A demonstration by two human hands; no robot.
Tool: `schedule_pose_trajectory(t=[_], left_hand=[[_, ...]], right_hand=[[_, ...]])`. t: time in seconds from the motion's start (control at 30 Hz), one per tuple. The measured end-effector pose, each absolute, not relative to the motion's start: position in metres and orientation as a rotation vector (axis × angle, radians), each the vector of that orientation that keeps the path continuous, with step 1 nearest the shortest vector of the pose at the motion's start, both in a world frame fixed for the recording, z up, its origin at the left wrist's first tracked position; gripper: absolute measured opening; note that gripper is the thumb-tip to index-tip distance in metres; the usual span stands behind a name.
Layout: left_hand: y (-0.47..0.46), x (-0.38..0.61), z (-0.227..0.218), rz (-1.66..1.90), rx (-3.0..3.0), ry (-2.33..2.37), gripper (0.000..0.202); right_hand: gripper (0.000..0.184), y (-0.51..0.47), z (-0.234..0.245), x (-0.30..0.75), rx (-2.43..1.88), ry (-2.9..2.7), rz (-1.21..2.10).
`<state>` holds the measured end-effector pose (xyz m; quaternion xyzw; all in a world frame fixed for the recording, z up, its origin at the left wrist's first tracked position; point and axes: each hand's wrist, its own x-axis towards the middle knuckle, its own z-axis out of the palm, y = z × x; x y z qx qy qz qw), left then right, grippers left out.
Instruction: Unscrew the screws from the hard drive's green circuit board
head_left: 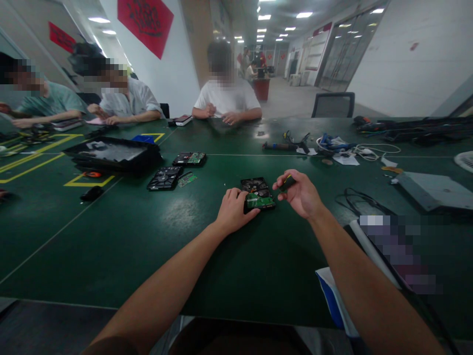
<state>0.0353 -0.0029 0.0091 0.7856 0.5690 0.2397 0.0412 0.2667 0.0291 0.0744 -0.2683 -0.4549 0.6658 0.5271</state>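
Note:
A hard drive (pixel 255 186) lies on the green table in front of me, its green circuit board (pixel 259 200) on the near side. My left hand (pixel 233 209) grips the drive's left edge, thumb along the near side and fingers over the far left corner. To the right of the drive, my right hand (pixel 300 193) is raised, palm partly up, with curled fingers around a screwdriver (pixel 287 183). Its handle is black and yellow; the shaft cannot be made out. Further left are another hard drive (pixel 165 178), a loose circuit board (pixel 187 179) and a third drive (pixel 189 158).
A black tray (pixel 114 154) stands at the left, near a black mouse-like object (pixel 92 194). On the right are a grey metal box (pixel 436 190), cables (pixel 373 150) and a pixelated device (pixel 391 246). Co-workers sit across the table, one person (pixel 227 96) directly opposite.

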Motion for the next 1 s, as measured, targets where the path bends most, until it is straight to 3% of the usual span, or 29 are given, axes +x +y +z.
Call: schedule_pose_trajectory(t=[0.33, 0.63, 1.0], left_hand=[[-0.0017, 0.0360, 0.0058, 0.763, 2.398, 1.746, 0.065], [-0.0019, 0.0354, 0.0071, 0.749, 2.404, 1.741, 0.065], [-0.0022, 0.0362, 0.0081, 0.750, 2.391, 1.747, 0.064]], right_hand=[[0.045, 0.0295, 0.0750, 0.2663, -0.577, -1.080, 1.599], [0.024, 0.0300, 0.0730, 0.2675, -0.650, -1.081, 1.515], [0.037, 0.0289, 0.0776, 0.2662, -0.652, -1.081, 1.566]])
